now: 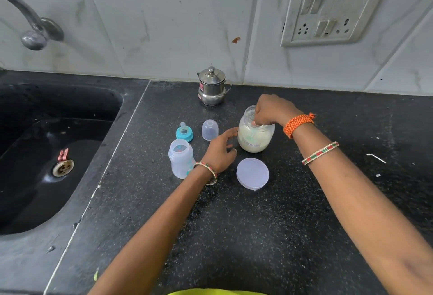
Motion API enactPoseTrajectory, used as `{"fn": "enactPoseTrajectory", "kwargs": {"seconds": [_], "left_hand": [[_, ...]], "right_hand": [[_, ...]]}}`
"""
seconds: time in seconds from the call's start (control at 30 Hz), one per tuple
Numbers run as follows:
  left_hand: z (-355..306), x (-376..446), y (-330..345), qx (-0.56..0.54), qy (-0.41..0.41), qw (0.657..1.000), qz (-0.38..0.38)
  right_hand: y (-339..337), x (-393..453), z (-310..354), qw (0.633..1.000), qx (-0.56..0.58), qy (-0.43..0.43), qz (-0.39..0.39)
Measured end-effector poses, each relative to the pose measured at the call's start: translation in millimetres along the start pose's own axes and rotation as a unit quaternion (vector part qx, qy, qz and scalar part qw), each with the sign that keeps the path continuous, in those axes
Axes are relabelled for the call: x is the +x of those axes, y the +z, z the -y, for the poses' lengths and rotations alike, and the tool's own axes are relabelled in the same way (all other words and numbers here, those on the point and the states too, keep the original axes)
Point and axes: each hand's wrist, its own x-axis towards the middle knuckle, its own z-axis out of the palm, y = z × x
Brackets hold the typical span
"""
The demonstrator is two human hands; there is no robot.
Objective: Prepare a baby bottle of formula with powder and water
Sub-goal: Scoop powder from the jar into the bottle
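So the right hand [269, 112] is down in the mouth of the formula jar [255, 130], fingers curled round what looks like a pale green scoop [251, 132] whose handle shows through the clear wall — I can't really make out the bowl of it, it's buried in powder. The left hand [221, 150] sits on the jar's left side, fingers loosely spread, fingertips at or just off the glass; honestly can't tell if it's actually touching, but it isn't clamped round anything. The jar's lid [252, 173] lies flat on the counter [257, 224] just in front of the jar. The thing that matters for the next bit: the open baby bottle [181, 158] stands upright, mouth up, to the left of the jar and a little nearer the person, right beside the left wrist. So I'd guess a loaded scoop has to travel left across the left hand to reach that narrow mouth — the left hand is way closer to the bottle and could steady it or slide it over. The teal nipple ring [184, 132] and clear cap [210, 130] sit behind the bottle, and the steel pot [212, 86] is further back by the wall, presumably the water. Spilling powder on the crossing seems the main risk.
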Motion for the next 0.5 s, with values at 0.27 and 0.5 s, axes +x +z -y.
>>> {"fn": "enactPoseTrajectory", "kwargs": {"seconds": [0.27, 0.5], "left_hand": [[-1, -3, -1, -0.01, -0.006, 1.0, 0.003], [-3, -4, -1, -0.009, -0.013, 1.0, 0.004]], "right_hand": [[2, 1, -4, 0.993, 0.003, 0.0, -0.118], [11, -7, 6, 0.992, -0.041, -0.027, -0.117]]}}
